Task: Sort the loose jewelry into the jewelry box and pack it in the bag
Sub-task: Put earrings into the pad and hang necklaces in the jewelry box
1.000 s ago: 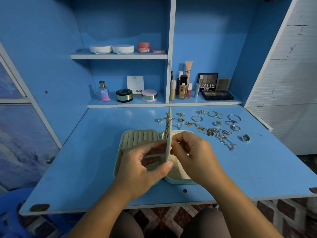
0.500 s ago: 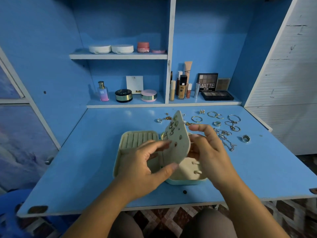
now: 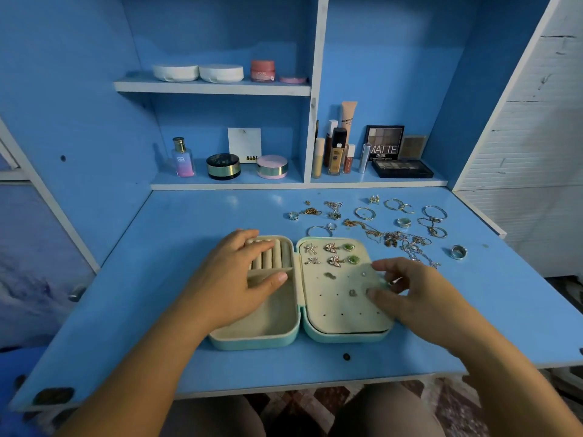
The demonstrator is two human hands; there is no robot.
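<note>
- Left hand (image 3: pixel 233 279): lies flat on the left half of the open jewelry box (image 3: pixel 252 342), fingers straight and relaxed over the ring rolls (image 3: pixel 274 258), thumb across the divider below them. It holds nothing.
- Right hand (image 3: pixel 407 291): fingers loosely spread, with the fingertips (image 3: pixel 377 265) and thumb touching the outer edge of the earring panel (image 3: pixel 340 307). Nothing is pinched (motion blur softens this hand).
- The box sits directly beneath both hands, with its hinge between them. The panel lies flat over the right half.
- Just inside the right fingertips, toward the left hand, three pairs of earrings (image 3: pixel 331 255) are pinned in the panel's upper rows; a few small studs sit lower.
- Beyond and outward of the right hand, loose jewelry (image 3: pixel 394 238) is scattered on the desk: hoops, chains and bands. One ring (image 3: pixel 458 251) lies apart.
- Surface: blue desk (image 3: pixel 142 294), scuffed, its pale front edge nearest the person.
- Room: blue shelves behind the desk hold cosmetics, including an eyeshadow palette (image 3: pixel 383 143), a perfume bottle (image 3: pixel 182 159) and white compacts (image 3: pixel 197 72). A white slatted panel (image 3: pixel 536 121) stands outward of the right hand, and patterned floor tiles (image 3: pixel 299 411) show below.
</note>
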